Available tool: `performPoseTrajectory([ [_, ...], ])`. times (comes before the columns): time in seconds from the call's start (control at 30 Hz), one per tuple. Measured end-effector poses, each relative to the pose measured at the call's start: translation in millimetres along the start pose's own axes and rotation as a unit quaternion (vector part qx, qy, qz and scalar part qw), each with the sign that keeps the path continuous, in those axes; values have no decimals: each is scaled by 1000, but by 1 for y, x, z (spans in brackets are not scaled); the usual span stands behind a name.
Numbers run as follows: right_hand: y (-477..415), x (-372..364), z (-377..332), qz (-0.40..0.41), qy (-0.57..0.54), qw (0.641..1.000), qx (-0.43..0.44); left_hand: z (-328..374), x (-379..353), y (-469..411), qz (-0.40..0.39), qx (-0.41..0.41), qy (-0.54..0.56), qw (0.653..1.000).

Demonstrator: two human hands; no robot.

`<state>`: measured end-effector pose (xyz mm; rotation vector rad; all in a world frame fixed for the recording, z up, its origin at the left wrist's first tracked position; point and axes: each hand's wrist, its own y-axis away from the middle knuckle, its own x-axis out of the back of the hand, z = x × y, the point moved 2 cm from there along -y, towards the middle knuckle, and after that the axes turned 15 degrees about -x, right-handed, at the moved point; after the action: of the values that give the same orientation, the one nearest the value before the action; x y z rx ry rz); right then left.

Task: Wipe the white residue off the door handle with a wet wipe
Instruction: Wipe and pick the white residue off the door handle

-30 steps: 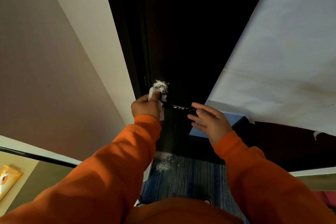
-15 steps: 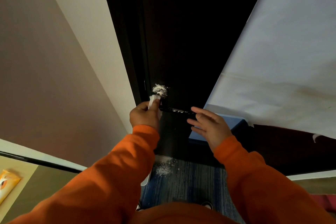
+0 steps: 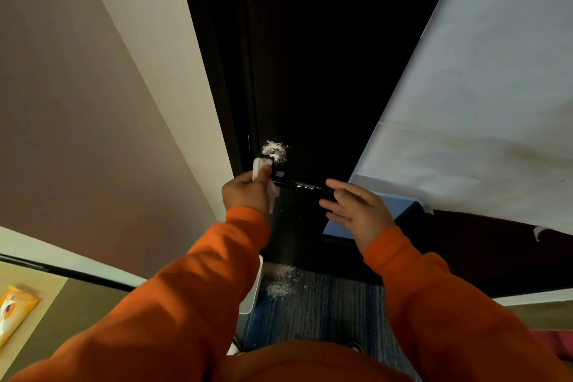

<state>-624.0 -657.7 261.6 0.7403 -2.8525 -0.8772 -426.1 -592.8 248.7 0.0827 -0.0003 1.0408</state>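
Pinching a crumpled white wet wipe [image 3: 259,167] at 6 o'clock of the white powdery residue [image 3: 274,149], the left hand [image 3: 245,194] meets the dark door handle [image 3: 302,185], whose 3 o'clock end the right hand [image 3: 356,211] touches, fingers straight.

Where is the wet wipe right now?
In the head view, left of centre: the left hand holds the wet wipe by the door handle, just below the white residue.
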Motion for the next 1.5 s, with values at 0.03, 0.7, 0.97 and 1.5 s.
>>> performPoseTrajectory([
  [0.03,0,-2,0,0,-2,1000,0,4,-4,-9,-3,13,-4,1000],
  [0.7,-11,1,23,19,-46,998,-31,-30,19,29,-41,-46,-34,998],
  [0.97,-20,-7,48,-2,172,984,-33,-42,0,63,-303,43,-87,948],
  [1.5,-16,2,43,2,281,957,-69,-40,0,36,-282,-35,-118,952],
])
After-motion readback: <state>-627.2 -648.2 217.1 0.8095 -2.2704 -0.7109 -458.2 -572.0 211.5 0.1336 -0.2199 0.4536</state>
